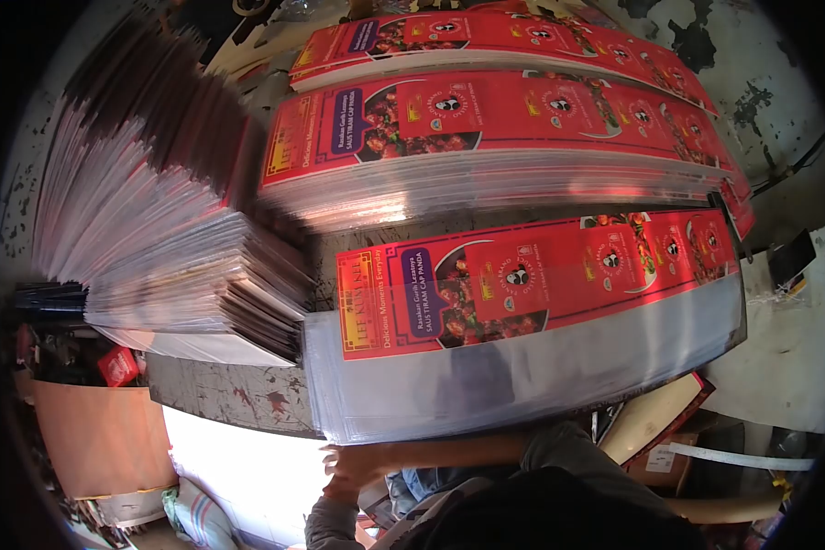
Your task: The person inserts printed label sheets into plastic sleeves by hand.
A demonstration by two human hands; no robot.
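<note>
My right hand (367, 462) reaches across from the right, just below the near left corner of a stack of clear plastic sleeves (412, 403). My left hand (341, 484) comes up from a grey cuff and meets the right one there. The two hands overlap and their fingers are small and partly hidden, so I cannot make out what they hold. On the sleeves lies a long red printed strip (559, 293) with a yellow label, food pictures and round panda logos.
Behind the sleeves stand two thick stacks of red printed strips, a middle stack (495, 115) and a far stack (486, 32). A tall fanned pile of plastic-covered sheets (174, 247) leans at left. An orange-brown box (101, 431) sits below the dark table edge (220, 390).
</note>
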